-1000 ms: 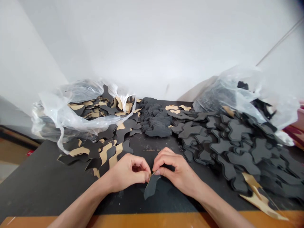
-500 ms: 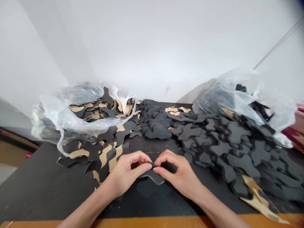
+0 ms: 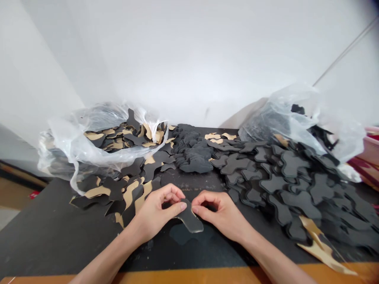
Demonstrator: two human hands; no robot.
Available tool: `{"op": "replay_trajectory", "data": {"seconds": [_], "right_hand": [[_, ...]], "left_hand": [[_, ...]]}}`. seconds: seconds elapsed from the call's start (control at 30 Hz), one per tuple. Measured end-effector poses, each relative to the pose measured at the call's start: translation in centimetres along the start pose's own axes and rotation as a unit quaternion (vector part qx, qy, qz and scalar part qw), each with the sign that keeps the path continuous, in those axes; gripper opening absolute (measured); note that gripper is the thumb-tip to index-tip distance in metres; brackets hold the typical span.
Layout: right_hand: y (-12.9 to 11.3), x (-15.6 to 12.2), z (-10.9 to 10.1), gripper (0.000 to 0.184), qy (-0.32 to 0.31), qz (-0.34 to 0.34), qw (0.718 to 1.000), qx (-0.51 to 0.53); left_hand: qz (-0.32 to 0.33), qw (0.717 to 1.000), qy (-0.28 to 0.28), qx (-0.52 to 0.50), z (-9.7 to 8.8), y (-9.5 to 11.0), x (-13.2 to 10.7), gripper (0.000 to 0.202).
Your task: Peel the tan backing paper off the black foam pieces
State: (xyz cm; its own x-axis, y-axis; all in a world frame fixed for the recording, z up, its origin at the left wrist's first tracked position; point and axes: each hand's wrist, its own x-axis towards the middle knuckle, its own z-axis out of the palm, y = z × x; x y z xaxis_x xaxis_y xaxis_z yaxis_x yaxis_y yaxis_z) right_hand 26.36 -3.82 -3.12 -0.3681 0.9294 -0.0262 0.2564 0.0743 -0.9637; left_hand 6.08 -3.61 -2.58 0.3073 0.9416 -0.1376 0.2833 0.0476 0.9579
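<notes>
Just above the table, a dark grey, wavy-edged flat piece [image 3: 192, 221] is held between my two hands. My left hand [image 3: 161, 211] pinches its upper left part between thumb and fingers. My right hand [image 3: 217, 213] has thumb and forefinger closed at its right edge, where a thin tan sliver shows; whether the fingertips grip the piece or that sliver is hard to make out. Left of my left hand lie similar dark pieces with tan sides [image 3: 130, 193]. To the right of my right hand spreads a large heap of dark pieces [image 3: 272, 183].
An open clear plastic bag [image 3: 74, 148] full of tan-and-dark pieces stands at the back left. Another plastic bag [image 3: 269, 116] lies at the back right. A row of overlapping dark pieces [image 3: 194, 152] runs between them. Tan scraps [image 3: 322, 250] lie on the black table [image 3: 53, 232] at front right.
The piece has turned so more of its face shows. My right hand has shifted slightly right, away from my left, and a tan sliver now shows at the piece's edge.
</notes>
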Motion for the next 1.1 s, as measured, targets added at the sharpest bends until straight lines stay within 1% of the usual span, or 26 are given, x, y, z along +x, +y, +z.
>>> {"op": "replay_trajectory", "data": {"seconds": [0.23, 0.4, 0.53, 0.6, 0.63, 0.7, 0.77, 0.8, 0.9, 1.0, 1.1], "right_hand": [[0.0, 0.0, 0.2, 0.011, 0.008, -0.022, 0.999, -0.032], [0.0, 0.0, 0.3, 0.009, -0.001, -0.012, 1.0, -0.01], [0.2, 0.0, 0.1, 0.006, -0.011, 0.006, 1.0, 0.023], [0.3, 0.0, 0.1, 0.005, -0.018, 0.012, 0.999, 0.036], [0.3, 0.0, 0.1, 0.005, -0.021, 0.013, 0.999, 0.04], [0.4, 0.0, 0.2, 0.006, -0.019, 0.011, 0.999, 0.04], [0.4, 0.0, 0.3, 0.008, 0.0, -0.007, 1.0, 0.018], [0.4, 0.0, 0.4, 0.009, 0.014, -0.024, 1.0, -0.002], [0.3, -0.2, 0.7, 0.013, 0.056, -0.099, 0.989, -0.091], [0.2, -0.5, 1.0, 0.014, 0.087, -0.166, 0.966, -0.176], [0.0, -0.6, 1.1, 0.014, 0.105, -0.21, 0.942, -0.242]], "left_hand": [[0.002, 1.0, -0.001, 0.012, 0.0, 0.1, -0.1, 0.013], [0.011, 1.0, -0.005, 0.016, 0.3, -0.3, -0.1, 0.014], [0.067, 0.997, 0.018, 0.028, 0.5, -1.1, -0.1, 0.018], [0.111, 0.99, 0.042, 0.074, 0.5, -1.3, -0.2, 0.018], [0.139, 0.982, 0.062, 0.112, 0.5, -1.3, -0.2, 0.016], [0.196, 0.957, 0.105, 0.189, 0.4, -1.2, -0.4, 0.007], [0.219, 0.939, 0.122, 0.237, 0.5, -1.0, -0.7, 0.01], [0.212, 0.939, 0.118, 0.245, 0.6, -0.9, -0.8, 0.013], [0.164, 0.955, 0.094, 0.229, 1.0, -0.7, -1.1, 0.011], [0.133, 0.969, 0.083, 0.19, 1.4, -0.9, -1.1, 0.011], [0.115, 0.977, 0.075, 0.161, 1.6, -1.0, -1.0, 0.012]]}}
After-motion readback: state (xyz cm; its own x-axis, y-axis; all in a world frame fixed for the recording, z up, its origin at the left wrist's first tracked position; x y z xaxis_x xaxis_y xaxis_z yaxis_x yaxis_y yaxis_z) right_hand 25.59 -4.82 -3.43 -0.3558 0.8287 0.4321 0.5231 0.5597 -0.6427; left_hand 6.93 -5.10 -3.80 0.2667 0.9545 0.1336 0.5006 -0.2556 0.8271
